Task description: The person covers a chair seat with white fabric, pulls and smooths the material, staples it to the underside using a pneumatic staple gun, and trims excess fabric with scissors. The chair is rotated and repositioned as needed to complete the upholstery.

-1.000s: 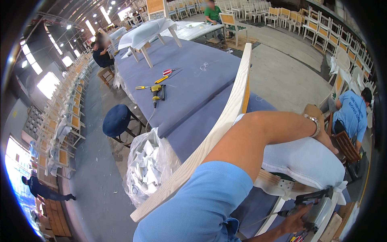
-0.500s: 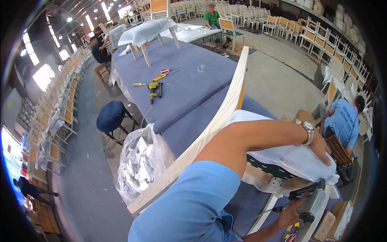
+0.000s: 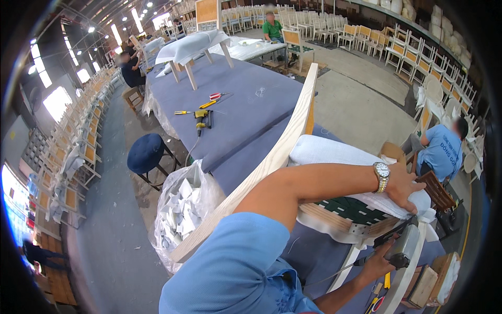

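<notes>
A pale wooden chair frame [image 3: 264,170] lies tipped on the padded blue-grey table. Its seat carries a white fabric cover [image 3: 324,149], and dark green webbing [image 3: 361,211] shows beneath. My left hand [image 3: 401,186], wearing a wristwatch, rests on the cover near the seat corner, fingers spread and open. Below it my right hand [image 3: 377,260] is closed around a staple gun [image 3: 405,246]. The gun's nose is close under the seat corner, beside a chair leg [image 3: 415,264]; whether it touches is hard to see. A thin hose trails from the gun.
A second staple gun [image 3: 202,119], a screwdriver [image 3: 183,112], a yellow cutter [image 3: 207,104] and red-handled scissors [image 3: 216,97] lie on the table [image 3: 251,125]. A covered chair [image 3: 191,48] stands beyond. Left are a scrap bag [image 3: 183,209] and blue stool [image 3: 146,152]. People sit nearby.
My left hand has shifted left and slightly up along the cover, its fingers spreading wider. More green webbing shows. My right hand keeps the staple gun near the corner.
</notes>
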Available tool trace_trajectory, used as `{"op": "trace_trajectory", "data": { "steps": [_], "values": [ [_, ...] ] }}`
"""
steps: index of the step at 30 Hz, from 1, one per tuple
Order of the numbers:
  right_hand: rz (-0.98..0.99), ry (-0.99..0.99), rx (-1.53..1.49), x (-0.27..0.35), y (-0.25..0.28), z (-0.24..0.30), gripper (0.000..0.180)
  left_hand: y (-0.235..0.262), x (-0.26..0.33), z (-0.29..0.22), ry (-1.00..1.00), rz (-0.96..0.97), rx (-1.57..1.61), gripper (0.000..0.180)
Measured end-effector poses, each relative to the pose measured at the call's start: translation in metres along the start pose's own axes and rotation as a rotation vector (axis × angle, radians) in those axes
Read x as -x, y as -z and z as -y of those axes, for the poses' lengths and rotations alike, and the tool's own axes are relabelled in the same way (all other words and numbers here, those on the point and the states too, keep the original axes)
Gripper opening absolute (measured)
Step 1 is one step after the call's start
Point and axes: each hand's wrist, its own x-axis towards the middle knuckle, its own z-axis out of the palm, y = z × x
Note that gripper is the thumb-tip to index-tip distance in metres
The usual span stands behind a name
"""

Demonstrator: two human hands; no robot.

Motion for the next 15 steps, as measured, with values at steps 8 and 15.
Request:
{"op": "trace_trajectory", "data": {
  "steps": [8,15],
  "values": [
    [-0.01,0.004,-0.108,0.015,0.006,0.028,0.032,0.029,-0.044,0.013,0.013,0.323,0.094,0.102],
    [0.001,-0.184,-0.066,0.014,-0.004,0.032,0.039,0.004,-0.034,0.01,0.005,0.239,0.095,0.113]
  ]
}}
